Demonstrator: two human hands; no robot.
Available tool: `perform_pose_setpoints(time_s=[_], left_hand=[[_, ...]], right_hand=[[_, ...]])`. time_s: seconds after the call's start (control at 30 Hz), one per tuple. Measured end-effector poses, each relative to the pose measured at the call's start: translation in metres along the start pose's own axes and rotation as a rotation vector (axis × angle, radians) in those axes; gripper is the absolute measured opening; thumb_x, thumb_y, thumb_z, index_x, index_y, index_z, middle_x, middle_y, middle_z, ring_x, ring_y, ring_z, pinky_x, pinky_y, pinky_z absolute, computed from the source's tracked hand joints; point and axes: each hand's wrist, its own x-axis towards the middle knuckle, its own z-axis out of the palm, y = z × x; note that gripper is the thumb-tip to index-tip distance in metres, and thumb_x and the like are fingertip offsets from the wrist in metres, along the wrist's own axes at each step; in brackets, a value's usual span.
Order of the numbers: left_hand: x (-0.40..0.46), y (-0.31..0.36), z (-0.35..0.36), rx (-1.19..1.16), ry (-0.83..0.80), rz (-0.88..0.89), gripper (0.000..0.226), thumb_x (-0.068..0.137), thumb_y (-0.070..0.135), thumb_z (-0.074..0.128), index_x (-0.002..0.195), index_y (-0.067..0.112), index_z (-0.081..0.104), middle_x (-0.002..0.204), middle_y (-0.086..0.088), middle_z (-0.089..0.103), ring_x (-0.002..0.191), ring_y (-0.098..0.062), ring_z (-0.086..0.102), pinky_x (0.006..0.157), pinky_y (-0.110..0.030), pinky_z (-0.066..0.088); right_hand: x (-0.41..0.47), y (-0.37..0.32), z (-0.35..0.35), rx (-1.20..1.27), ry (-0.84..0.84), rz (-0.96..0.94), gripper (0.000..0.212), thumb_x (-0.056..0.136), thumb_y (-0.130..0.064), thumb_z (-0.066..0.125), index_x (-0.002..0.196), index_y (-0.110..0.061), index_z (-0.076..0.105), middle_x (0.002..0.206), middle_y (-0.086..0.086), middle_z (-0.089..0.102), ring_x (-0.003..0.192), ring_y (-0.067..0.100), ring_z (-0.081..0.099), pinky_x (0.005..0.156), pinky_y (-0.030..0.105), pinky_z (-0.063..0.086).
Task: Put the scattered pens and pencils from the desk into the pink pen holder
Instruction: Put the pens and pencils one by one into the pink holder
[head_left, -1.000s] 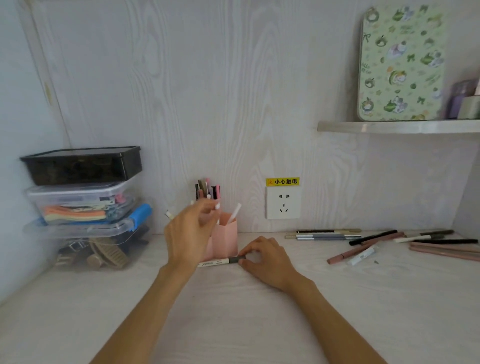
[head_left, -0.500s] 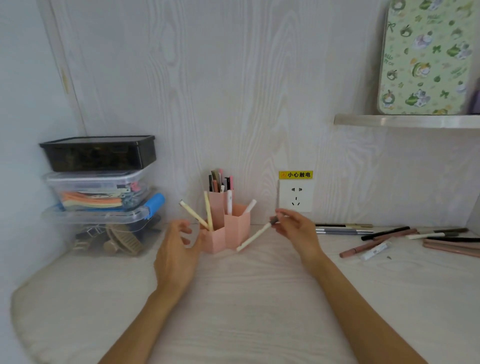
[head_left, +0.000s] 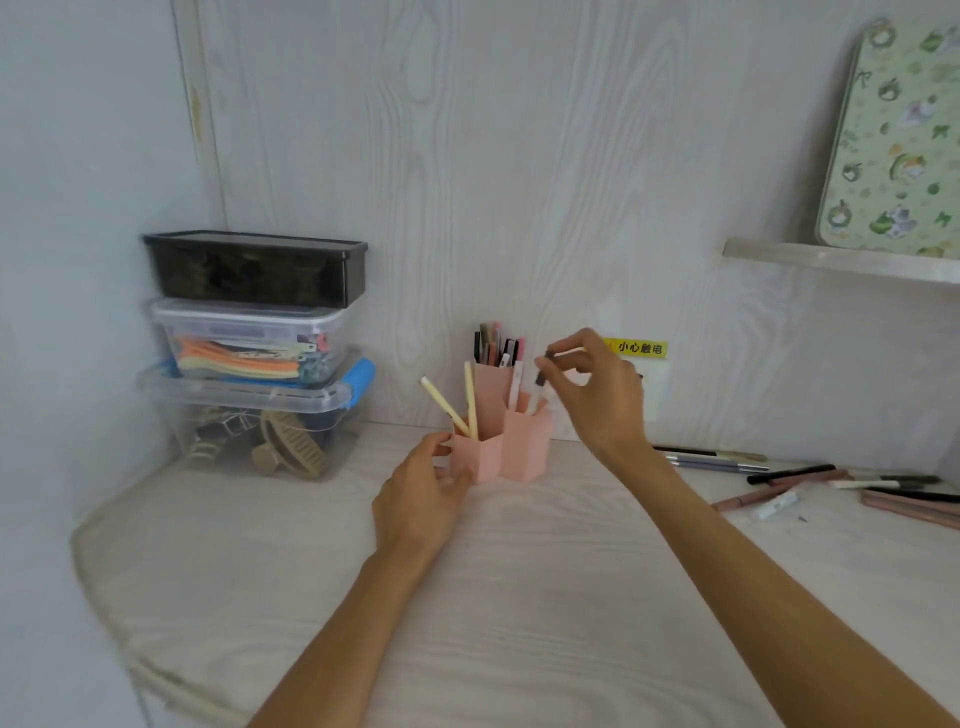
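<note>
Worktop back edge: right hand (head_left: 597, 387) grip pinches pen (head_left: 537, 387) top over pink pen holder (head_left: 501, 441), left hand (head_left: 421, 493) grip loosely open beside it.

Matt pink plastic pen holder (head_left: 524, 441) on pale wood-grain desk (head_left: 519, 597).

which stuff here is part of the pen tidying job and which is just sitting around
Part of the job:
pink pen holder
white pen in the right hand
left hand at the holder
loose pens on the desk

Just lying about:
stacked storage boxes
patterned tin on the shelf
wall socket
</note>
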Motion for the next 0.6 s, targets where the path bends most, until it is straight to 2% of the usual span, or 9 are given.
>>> perform_pose_setpoints(time_s=[0.1,0.2,0.27,0.33,0.43,0.5,0.6], left_hand=[[-0.001,-0.001,0.002,0.027,0.066,0.010,0.034,0.085,0.038,0.063,0.113,0.026,0.049,0.114,0.008,0.061,0.092,-0.013,0.060,0.072,-0.027,0.044],[0.000,-0.002,0.004,0.056,0.085,0.043,0.021,0.085,0.035,0.061,0.100,0.028,0.048,0.104,0.010,0.061,0.085,-0.013,0.059,0.069,-0.028,0.047],[0.002,-0.003,0.006,0.067,0.082,0.085,0.016,0.086,0.033,0.060,0.098,0.029,0.050,0.100,0.012,0.061,0.083,-0.013,0.059,0.069,-0.028,0.048],[0.002,-0.003,0.006,0.071,0.086,0.131,0.013,0.086,0.030,0.060,0.097,0.030,0.052,0.099,0.014,0.060,0.083,-0.011,0.058,0.068,-0.027,0.047],[0.001,-0.001,0.007,0.100,0.083,0.175,0.014,0.087,0.029,0.058,0.092,0.037,0.048,0.097,0.017,0.058,0.080,-0.008,0.057,0.066,-0.026,0.048],[0.001,-0.001,0.006,0.116,0.070,0.183,0.016,0.087,0.030,0.058,0.089,0.040,0.046,0.093,0.018,0.059,0.078,-0.007,0.058,0.065,-0.026,0.050],[-0.001,0.002,0.004,0.135,0.055,0.217,0.010,0.087,0.033,0.060,0.092,0.038,0.053,0.087,0.018,0.058,0.076,-0.006,0.058,0.067,-0.027,0.052]], right_hand=[[0.004,0.004,0.019,-0.312,-0.119,-0.183,0.012,0.083,-0.030,0.065,0.086,-0.019,0.066,0.086,-0.008,0.073,0.091,0.016,0.061,0.084,0.039,0.046],[0.002,0.010,0.030,-0.420,-0.105,-0.228,0.027,0.090,-0.036,0.048,0.094,-0.021,0.070,0.102,-0.003,0.070,0.108,0.024,0.053,0.090,0.038,0.038],[-0.004,0.013,0.034,-0.509,-0.053,-0.252,0.037,0.092,-0.039,0.037,0.099,-0.024,0.070,0.113,0.001,0.065,0.114,0.027,0.049,0.094,0.039,0.033],[-0.010,0.018,0.032,-0.585,-0.079,-0.266,0.040,0.093,-0.038,0.031,0.110,-0.026,0.065,0.123,0.003,0.059,0.118,0.028,0.045,0.100,0.039,0.027],[-0.018,0.025,0.023,-0.604,-0.196,-0.253,0.046,0.094,-0.041,0.023,0.128,-0.024,0.049,0.135,0.002,0.050,0.125,0.026,0.040,0.108,0.044,0.025],[-0.022,0.032,0.012,-0.556,-0.214,-0.241,0.048,0.095,-0.042,0.023,0.136,-0.025,0.040,0.139,0.000,0.046,0.128,0.023,0.037,0.111,0.044,0.025],[-0.030,0.051,-0.017,-0.494,-0.183,-0.207,0.044,0.096,-0.040,0.029,0.135,-0.023,0.040,0.134,-0.003,0.049,0.127,0.018,0.038,0.111,0.038,0.026]])
